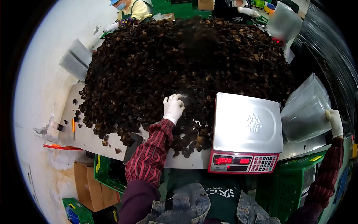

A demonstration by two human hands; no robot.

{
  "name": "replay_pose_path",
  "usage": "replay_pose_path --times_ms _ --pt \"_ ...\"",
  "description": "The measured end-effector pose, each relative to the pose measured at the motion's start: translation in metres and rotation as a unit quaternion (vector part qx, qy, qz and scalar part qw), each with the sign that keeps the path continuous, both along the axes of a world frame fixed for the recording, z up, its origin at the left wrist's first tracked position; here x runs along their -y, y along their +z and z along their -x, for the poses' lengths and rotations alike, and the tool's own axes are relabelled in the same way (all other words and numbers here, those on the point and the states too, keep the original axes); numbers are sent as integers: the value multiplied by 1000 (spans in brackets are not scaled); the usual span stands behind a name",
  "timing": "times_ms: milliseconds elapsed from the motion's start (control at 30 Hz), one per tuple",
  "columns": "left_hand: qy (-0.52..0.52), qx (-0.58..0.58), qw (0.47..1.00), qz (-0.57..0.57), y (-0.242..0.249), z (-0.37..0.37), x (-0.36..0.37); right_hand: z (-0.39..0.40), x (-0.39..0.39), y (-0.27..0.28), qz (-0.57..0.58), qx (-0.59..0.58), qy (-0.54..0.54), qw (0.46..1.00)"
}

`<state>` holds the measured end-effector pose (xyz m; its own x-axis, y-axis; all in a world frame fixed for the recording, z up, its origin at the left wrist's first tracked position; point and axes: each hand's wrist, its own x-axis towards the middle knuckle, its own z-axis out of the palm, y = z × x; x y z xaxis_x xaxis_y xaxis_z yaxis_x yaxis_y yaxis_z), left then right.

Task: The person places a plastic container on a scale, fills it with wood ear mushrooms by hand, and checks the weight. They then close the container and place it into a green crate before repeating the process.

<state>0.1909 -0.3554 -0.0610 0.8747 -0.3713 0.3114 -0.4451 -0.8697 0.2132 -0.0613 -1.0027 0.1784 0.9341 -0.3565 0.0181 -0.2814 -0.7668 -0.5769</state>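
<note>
My left hand (pixel 173 108), in a white glove, is at the near side of a large heap of dark dried wood ear mushrooms (pixel 149 71). Its fingers are slightly bent and apart, and nothing shows in them. Out at the right, my gloved right hand (pixel 335 122) grips the edge of a stack of clear plastic bags (pixel 307 108). Between the hands stands a digital scale (pixel 248 123) with a bare steel plate and a red-lit display reading -0.020. Loose mushroom pieces (pixel 192 138) lie left of the scale.
Two co-workers are across the heap, one in a yellow top (pixel 140 10), the other in dark clothing (pixel 227 11). More clear bags (pixel 75 59) stand at the left wall. An orange-handled tool (pixel 73 128) lies on the table. Green crates (pixel 106 171) and a cardboard box (pixel 87 186) sit below.
</note>
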Motion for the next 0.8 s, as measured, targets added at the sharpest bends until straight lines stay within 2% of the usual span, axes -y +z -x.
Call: replay_pose_path --times_ms 67,100,133,200,267,300,333,400,467,500,533,567,600,633,667,733,767,800 --pt "-10 14 998 54 9 2 -4 -1 0 -13 -12 32 0 999" --pt "-43 50 992 112 13 -1 -12 -1 10 -25 0 98 -48 994" --pt "-51 30 974 220 23 -1 -19 2 19 -33 12 161 -94 982" --pt "-22 48 961 272 50 20 -34 9 35 -35 -23 160 -112 980" --pt "-15 7 934 356 54 28 -57 10 41 -35 -54 301 -180 935" --pt "-6 -26 911 412 57 35 -70 6 43 -41 -121 412 -219 876" --pt "3 -59 883 466 61 44 -83 8 30 -36 -91 438 -246 860" --pt "118 -120 815 554 83 72 -117 21 2 -18 -40 435 -237 868" --pt "128 -25 785 606 94 101 -166 23 -87 6 51 405 -229 884" --pt "195 6 802 564 94 117 -207 30 -119 9 98 351 -212 907" --pt "264 64 833 482 97 139 -239 29 -174 8 99 368 -120 917" --pt "296 118 853 414 82 156 -290 35 -202 2 125 316 -74 937" --pt "325 171 865 343 61 170 -338 38 -214 -20 135 320 -33 937" --pt "375 153 861 309 50 188 -370 42 -226 -41 242 307 67 918" --pt "425 134 852 274 39 205 -395 33 -272 -38 287 294 150 899" --pt "492 18 857 155 13 228 -438 22 -308 -69 293 250 189 903" --pt "480 30 859 175 6 231 -434 17 -317 -87 314 216 208 901" --pt "466 66 877 93 1 230 -432 12 -319 -104 262 203 239 913"
